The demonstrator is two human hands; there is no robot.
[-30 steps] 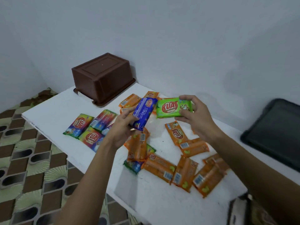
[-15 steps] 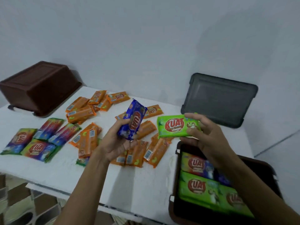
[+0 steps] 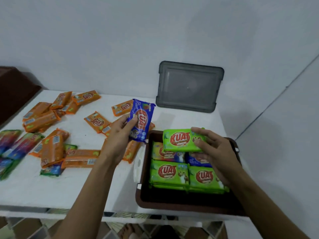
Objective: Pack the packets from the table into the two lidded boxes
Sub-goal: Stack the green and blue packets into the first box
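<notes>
Head view. Left edge of table (image 3: 69,187): brown box (image 3: 15,90), mostly out of frame; multicoloured packets (image 3: 17,145) lying flat beside it. Left-centre: orange packets (image 3: 43,118) scattered, some overlapping. Centre: left hand (image 3: 119,137) raised above the table, thumb and fingers clamped on blue packet (image 3: 142,121), held upright. Front right corner: open box (image 3: 181,205) holding green packets (image 3: 169,175) in flat rows, with blue ones partly hidden behind them. Right hand (image 3: 215,152) over the open box, fingers curled round green packet (image 3: 181,140), held above the packed rows. Back right edge: grey lid (image 3: 189,87) leaning on wall.
</notes>
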